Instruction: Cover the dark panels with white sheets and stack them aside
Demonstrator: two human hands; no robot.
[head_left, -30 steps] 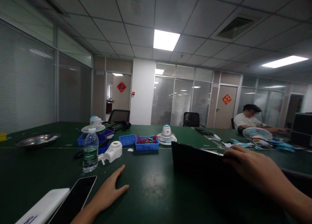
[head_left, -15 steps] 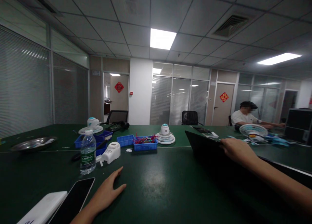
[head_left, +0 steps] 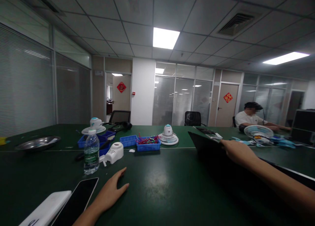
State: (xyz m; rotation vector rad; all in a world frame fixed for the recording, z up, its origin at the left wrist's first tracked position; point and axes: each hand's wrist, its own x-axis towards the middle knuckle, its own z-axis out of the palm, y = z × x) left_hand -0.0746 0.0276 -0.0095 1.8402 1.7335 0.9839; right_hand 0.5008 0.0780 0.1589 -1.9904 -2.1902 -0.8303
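Note:
My left hand (head_left: 112, 190) lies flat and open on the green table (head_left: 157, 186), just right of a dark phone (head_left: 77, 199) and a white power bank (head_left: 45, 209). My right hand (head_left: 237, 151) reaches out to the right and grips the top edge of a black laptop lid (head_left: 204, 142), fingers curled over it. The lid stands raised and tilted away from me.
A water bottle (head_left: 91, 152), a white fan housing (head_left: 114, 152), blue trays (head_left: 148, 144) with coloured parts and small white fans (head_left: 168, 135) sit mid-table. A metal dish (head_left: 38, 142) lies far left. Another person (head_left: 251, 117) sits at the back right behind a fan (head_left: 258, 132).
My right hand has pushed the laptop lid up and away, from low and near me to farther back. My left hand has stayed flat on the table.

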